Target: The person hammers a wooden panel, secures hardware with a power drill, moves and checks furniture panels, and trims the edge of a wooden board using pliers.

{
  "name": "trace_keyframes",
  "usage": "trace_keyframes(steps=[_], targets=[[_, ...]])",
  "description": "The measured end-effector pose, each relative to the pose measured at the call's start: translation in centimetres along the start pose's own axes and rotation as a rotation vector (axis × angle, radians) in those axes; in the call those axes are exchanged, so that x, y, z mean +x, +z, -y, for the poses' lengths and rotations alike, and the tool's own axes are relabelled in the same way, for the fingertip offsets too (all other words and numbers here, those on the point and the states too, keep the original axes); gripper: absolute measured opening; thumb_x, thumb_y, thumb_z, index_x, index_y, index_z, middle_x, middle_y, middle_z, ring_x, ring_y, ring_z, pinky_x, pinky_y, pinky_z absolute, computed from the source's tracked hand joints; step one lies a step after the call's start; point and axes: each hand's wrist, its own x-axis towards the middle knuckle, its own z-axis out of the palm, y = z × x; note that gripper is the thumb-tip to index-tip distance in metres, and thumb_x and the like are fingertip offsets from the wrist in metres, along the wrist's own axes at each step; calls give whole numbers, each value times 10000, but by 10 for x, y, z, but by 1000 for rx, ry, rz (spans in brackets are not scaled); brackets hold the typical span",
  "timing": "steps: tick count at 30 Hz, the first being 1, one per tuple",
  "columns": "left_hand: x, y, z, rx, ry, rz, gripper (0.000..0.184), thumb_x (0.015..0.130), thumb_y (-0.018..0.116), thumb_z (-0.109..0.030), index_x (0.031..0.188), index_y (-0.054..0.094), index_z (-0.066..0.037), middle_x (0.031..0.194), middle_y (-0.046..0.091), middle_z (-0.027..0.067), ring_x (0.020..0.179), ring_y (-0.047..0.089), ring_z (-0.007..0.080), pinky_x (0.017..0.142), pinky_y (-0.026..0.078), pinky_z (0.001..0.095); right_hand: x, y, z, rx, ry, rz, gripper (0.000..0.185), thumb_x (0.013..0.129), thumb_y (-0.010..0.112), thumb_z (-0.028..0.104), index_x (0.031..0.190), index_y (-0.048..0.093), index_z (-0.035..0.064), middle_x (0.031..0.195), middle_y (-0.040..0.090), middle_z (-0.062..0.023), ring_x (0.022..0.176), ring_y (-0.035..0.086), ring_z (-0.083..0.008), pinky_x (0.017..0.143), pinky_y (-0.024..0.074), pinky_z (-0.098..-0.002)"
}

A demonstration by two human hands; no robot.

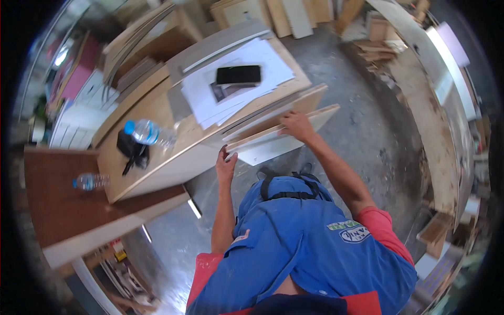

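A flat board (273,148) with a white face and a pale wooden edge stands on its side in front of me. My left hand (226,167) grips its left end, fingers curled behind and thumb in front. Over the top edge, right of the middle, my right hand (298,126) is closed, with the thumb on the near face. Just behind it, a second wooden panel (313,98) stands close against the side of the workbench (137,185). Whether the two boards touch lower down is hidden.
On the workbench lie paper sheets (202,107), a phone (239,75), a water bottle (149,133) and a black bag (131,152). A brown table (52,210) at left holds another bottle (93,181). Long boards (428,121) stretch along the right, near wood scraps (375,51).
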Motion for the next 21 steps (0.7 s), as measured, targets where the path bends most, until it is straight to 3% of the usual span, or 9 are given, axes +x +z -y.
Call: trace_keyframes(steps=[2, 3, 6, 9, 11, 13, 14, 18, 21], targets=[[4, -1, -20, 300, -90, 78, 500, 846, 730, -249, 1248, 596, 17, 1126, 680, 197, 1003, 663, 290, 871, 515, 363, -3, 2, -1, -31, 62, -9, 403, 683, 758, 439, 912, 705, 113, 982, 677, -87, 1030, 617, -305, 871, 491, -412], [6, 1, -1, 310, -53, 6, 438, 840, 749, -258, 1172, 646, 9, 1024, 711, 160, 904, 677, 238, 800, 528, 337, -3, -1, 1, -29, 86, 30, 411, 673, 765, 437, 920, 710, 113, 995, 674, -89, 1038, 612, -304, 875, 488, -416], [6, -14, -17, 196, -69, 218, 429, 826, 773, -261, 1139, 663, 12, 931, 717, 129, 816, 665, 169, 749, 526, 299, 1, -4, 10, -6, 144, 56, 405, 670, 780, 405, 939, 711, 110, 1025, 665, -101, 1061, 599, -309, 896, 478, -424], [13, -18, 38, 53, 2, 181, 453, 811, 796, -282, 1100, 668, 43, 844, 708, 90, 776, 640, 119, 729, 514, 268, -4, -2, 20, 37, 188, 69, 383, 683, 794, 348, 961, 703, 102, 1060, 650, -120, 1088, 582, -320, 927, 464, -432], [20, -16, 18, 165, -60, 161, 448, 817, 792, -263, 1102, 660, 55, 866, 706, 97, 773, 643, 127, 731, 513, 268, -10, -1, 31, 36, 84, -276, 334, 736, 769, 245, 1016, 672, 91, 1129, 617, -130, 1106, 564, -326, 952, 456, -438], [27, -12, 14, 270, -124, 130, 442, 823, 789, -245, 1104, 652, 68, 887, 704, 104, 770, 646, 136, 734, 512, 269, -28, -3, 36, 64, 82, -346, 307, 756, 746, 199, 1027, 658, 87, 1156, 600, -132, 1117, 554, -329, 963, 450, -440], [35, -9, 27, 182, -99, 66, 439, 829, 781, -240, 1112, 643, 66, 918, 700, 109, 766, 649, 148, 730, 514, 271, -40, -2, 35, 88, 59, -405, 284, 776, 724, 153, 1039, 644, 83, 1183, 583, -134, 1127, 544, -331, 974, 444, -442], [28, -2, 15, 34, -77, -63, 427, 853, 741, -215, 1161, 614, 52, 999, 685, 129, 797, 662, 185, 715, 534, 310, -138, 35, 8, 220, 337, -226, 187, 800, 663, 103, 984, 645, 76, 1057, 630, -153, 1010, 599, -355, 868, 494, -440], [10, -4, 27, -176, -116, -118, 404, 853, 717, -181, 1173, 610, 39, 984, 683, 121, 784, 665, 178, 646, 540, 305, -257, 74, -10, 250, 804, -92, 192, 802, 580, 115, 970, 662, 70, 973, 641, -180, 907, 620, -394, 767, 497, -490]])
